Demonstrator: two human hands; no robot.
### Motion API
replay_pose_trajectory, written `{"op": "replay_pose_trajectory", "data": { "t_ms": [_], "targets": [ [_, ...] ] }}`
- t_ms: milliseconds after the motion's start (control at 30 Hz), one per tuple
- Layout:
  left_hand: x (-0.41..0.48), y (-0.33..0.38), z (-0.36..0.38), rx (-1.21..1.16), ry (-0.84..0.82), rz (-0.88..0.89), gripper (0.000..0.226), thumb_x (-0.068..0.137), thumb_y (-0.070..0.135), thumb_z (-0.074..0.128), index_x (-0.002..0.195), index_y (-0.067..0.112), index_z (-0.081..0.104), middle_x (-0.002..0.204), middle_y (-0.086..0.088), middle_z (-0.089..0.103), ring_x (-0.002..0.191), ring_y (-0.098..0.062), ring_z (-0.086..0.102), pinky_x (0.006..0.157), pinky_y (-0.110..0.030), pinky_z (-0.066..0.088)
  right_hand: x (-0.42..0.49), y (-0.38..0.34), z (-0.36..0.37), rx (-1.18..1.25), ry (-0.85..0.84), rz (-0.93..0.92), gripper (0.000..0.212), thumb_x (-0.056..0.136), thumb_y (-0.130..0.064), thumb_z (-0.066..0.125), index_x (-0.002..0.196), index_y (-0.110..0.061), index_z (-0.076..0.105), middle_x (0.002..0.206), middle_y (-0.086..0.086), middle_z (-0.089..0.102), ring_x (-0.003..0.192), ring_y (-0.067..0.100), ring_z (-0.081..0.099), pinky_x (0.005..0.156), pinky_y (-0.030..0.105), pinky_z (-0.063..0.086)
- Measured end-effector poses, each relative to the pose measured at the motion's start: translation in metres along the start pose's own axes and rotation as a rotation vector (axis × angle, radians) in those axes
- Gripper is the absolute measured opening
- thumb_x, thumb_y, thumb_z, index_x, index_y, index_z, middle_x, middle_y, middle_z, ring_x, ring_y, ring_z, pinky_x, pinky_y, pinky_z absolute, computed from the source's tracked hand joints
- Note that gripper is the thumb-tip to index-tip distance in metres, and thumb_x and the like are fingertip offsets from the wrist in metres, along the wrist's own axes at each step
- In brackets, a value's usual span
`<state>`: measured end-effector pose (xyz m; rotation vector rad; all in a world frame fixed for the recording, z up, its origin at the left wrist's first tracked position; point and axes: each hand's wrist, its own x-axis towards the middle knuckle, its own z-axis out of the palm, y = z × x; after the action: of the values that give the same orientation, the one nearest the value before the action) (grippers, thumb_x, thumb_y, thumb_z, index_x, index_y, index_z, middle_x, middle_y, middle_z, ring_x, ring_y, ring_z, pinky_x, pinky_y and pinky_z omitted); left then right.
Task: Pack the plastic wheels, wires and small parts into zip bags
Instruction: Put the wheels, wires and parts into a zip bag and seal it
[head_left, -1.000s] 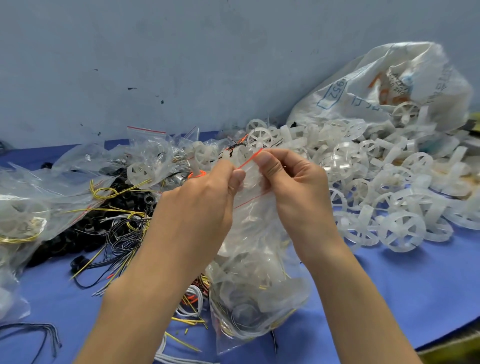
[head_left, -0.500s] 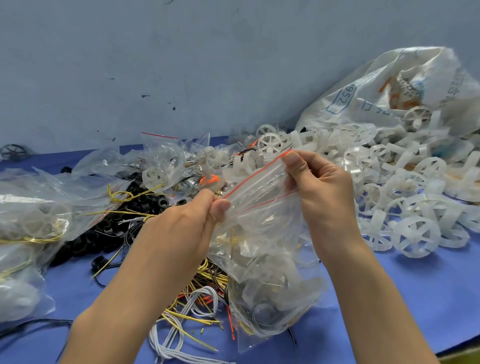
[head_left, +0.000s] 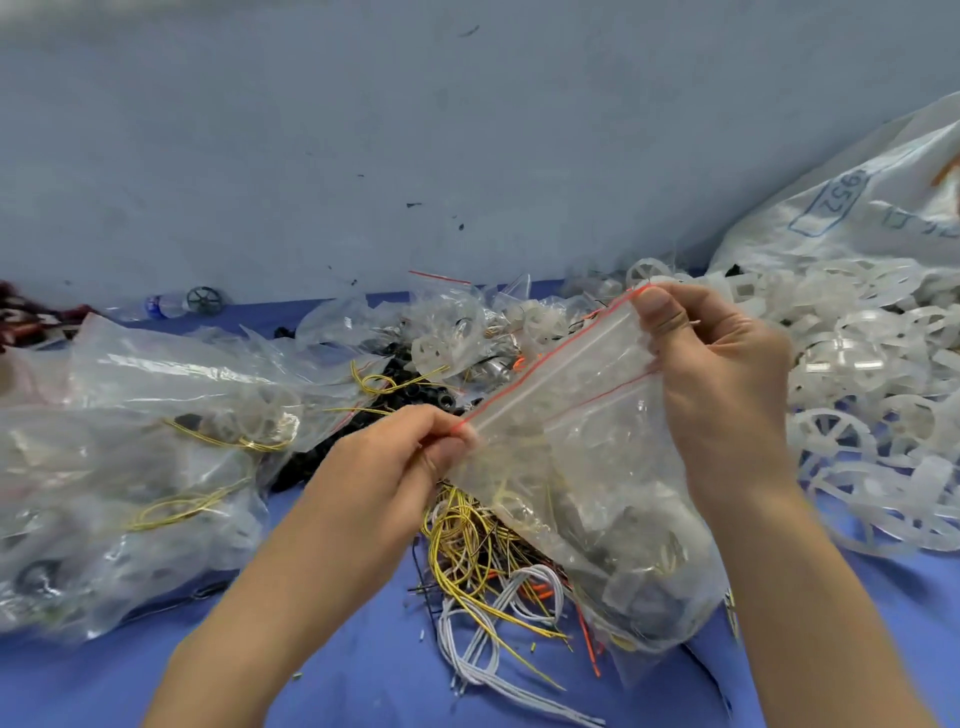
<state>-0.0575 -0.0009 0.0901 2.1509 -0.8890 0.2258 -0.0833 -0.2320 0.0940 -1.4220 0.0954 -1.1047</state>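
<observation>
1. Sealing looks to be the step in hand: the bag (head_left: 597, 467) hangs between both hands above the table (head_left: 337, 686), filled with clear parts and some wire, its base low over the loose wires (head_left: 483, 566)
2. The left hand (head_left: 395, 478) is closed in a pinch on the lower left end of the zip (head_left: 558, 364); the right hand (head_left: 727, 384) pinches the upper right end, with its thumb (head_left: 657, 312) on the near face. Both grip the bag, so neither is free
3. The zip runs taut and slanted between the two pinches. Whether its tracks are mated along the whole run I cannot tell, as the plastic is clear and glossy
4. To do it well, I judge: hold the strip stretched flat, then slide one pinch along it with firm pressure from end to end, so that no gap is left in the middle
5. Watch that no wire end or wheel spoke rides up into the mouth; anything caught there would likely stop the tracks closing
6. The bag looks full and heavy at the bottom, so grip the strip itself, not the thin film below it, which may stretch or slip
7. Once shut, it probably belongs with the filled bags (head_left: 130, 457) at left, well apart from the unpacked wheels (head_left: 857, 395) at right
</observation>
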Motion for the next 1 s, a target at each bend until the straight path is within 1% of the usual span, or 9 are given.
{"op": "replay_pose_trajectory", "data": {
  "t_ms": [133, 300, 367, 467, 567, 667, 833, 933, 1000],
  "targets": [
    [0.017, -0.003, -0.034, -0.049, -0.011, -0.025, 0.022, 0.096, 0.016, 0.058, 0.093, 0.035, 0.068, 0.074, -0.002, 0.064, 0.065, -0.028, 0.055, 0.058, -0.037, 0.045, 0.005, -0.007, 0.020, 0.030, 0.039, -0.028, 0.010, 0.087, -0.042, 0.071, 0.081, -0.036, 0.076, 0.067, -0.016, 0.057, 0.064, 0.005, 0.043, 0.058, 0.017, 0.039],
    [0.058, -0.012, -0.071, -0.026, -0.027, -0.054, 0.019, 0.096, 0.014, 0.058, 0.089, 0.027, 0.070, 0.070, 0.009, 0.062, 0.061, -0.008, 0.054, 0.062, -0.031, 0.048, 0.018, -0.006, 0.061, 0.108, 0.087, 0.048, 0.014, 0.092, -0.035, 0.069, 0.083, -0.025, 0.072, 0.066, -0.014, 0.051, 0.065, 0.007, 0.040, 0.060, 0.021, 0.038],
    [0.075, -0.021, -0.087, 0.002, -0.040, -0.104, 0.019, 0.097, 0.016, 0.056, 0.088, 0.027, 0.068, 0.074, 0.004, 0.063, 0.064, -0.010, 0.057, 0.068, -0.035, 0.053, 0.029, -0.003, 0.087, 0.119, 0.082, 0.093, 0.012, 0.093, -0.031, 0.067, 0.086, -0.022, 0.070, 0.065, -0.016, 0.053, 0.061, 0.002, 0.043, 0.062, 0.017, 0.039],
    [0.098, -0.036, -0.120, 0.041, -0.063, -0.177, 0.022, 0.099, 0.016, 0.052, 0.086, 0.028, 0.066, 0.076, 0.007, 0.064, 0.061, -0.004, 0.058, 0.067, -0.031, 0.053, 0.052, -0.006, 0.137, 0.082, 0.037, 0.111, 0.010, 0.096, -0.024, 0.064, 0.096, -0.017, 0.071, 0.071, -0.015, 0.059, 0.060, -0.005, 0.049, 0.067, 0.014, 0.041],
    [0.111, -0.048, -0.164, 0.045, 0.039, -0.247, 0.023, 0.100, 0.017, 0.050, 0.083, 0.024, 0.064, 0.076, 0.004, 0.062, 0.060, -0.009, 0.057, 0.062, -0.028, 0.051, 0.084, -0.021, 0.210, -0.004, -0.033, 0.049, 0.017, 0.096, -0.025, 0.061, 0.101, -0.015, 0.073, 0.082, -0.007, 0.067, 0.074, 0.005, 0.057, 0.074, 0.021, 0.045],
    [0.108, -0.073, -0.210, 0.050, 0.242, -0.363, 0.021, 0.099, 0.018, 0.051, 0.087, 0.008, 0.065, 0.078, -0.006, 0.064, 0.060, -0.017, 0.058, 0.061, -0.031, 0.053, 0.100, -0.052, 0.308, -0.183, -0.177, -0.068, 0.022, 0.096, -0.030, 0.059, 0.105, -0.017, 0.074, 0.100, 0.002, 0.072, 0.094, 0.017, 0.063, 0.079, 0.027, 0.043],
    [0.056, -0.134, -0.239, -0.210, 0.504, -0.645, 0.019, 0.098, 0.012, 0.046, 0.089, 0.004, 0.060, 0.077, -0.007, 0.070, 0.045, -0.008, 0.060, 0.047, -0.019, 0.051, 0.035, -0.076, 0.442, -0.368, -0.609, -0.191, 0.026, 0.097, -0.027, 0.057, 0.118, -0.021, 0.071, 0.125, 0.010, 0.065, 0.119, 0.029, 0.058, 0.096, 0.037, 0.047],
    [0.019, -0.174, -0.238, -0.348, 0.627, -0.867, 0.018, 0.099, 0.012, 0.042, 0.088, 0.006, 0.055, 0.076, -0.008, 0.069, 0.050, -0.013, 0.059, 0.046, -0.023, 0.049, -0.054, -0.061, 0.464, -0.544, -0.914, -0.449, 0.039, 0.097, -0.019, 0.051, 0.135, -0.021, 0.054, 0.140, 0.011, 0.049, 0.126, 0.034, 0.048, 0.106, 0.043, 0.037],
    [0.000, -0.193, -0.235, -0.413, 0.664, -0.972, 0.019, 0.099, 0.011, 0.044, 0.088, 0.003, 0.056, 0.076, -0.010, 0.067, 0.054, -0.017, 0.057, 0.044, -0.023, 0.046, -0.101, -0.043, 0.451, -0.654, -0.996, -0.657, 0.044, 0.095, -0.018, 0.051, 0.139, -0.020, 0.048, 0.139, 0.010, 0.046, 0.125, 0.034, 0.046, 0.105, 0.047, 0.034]
  ]
}}
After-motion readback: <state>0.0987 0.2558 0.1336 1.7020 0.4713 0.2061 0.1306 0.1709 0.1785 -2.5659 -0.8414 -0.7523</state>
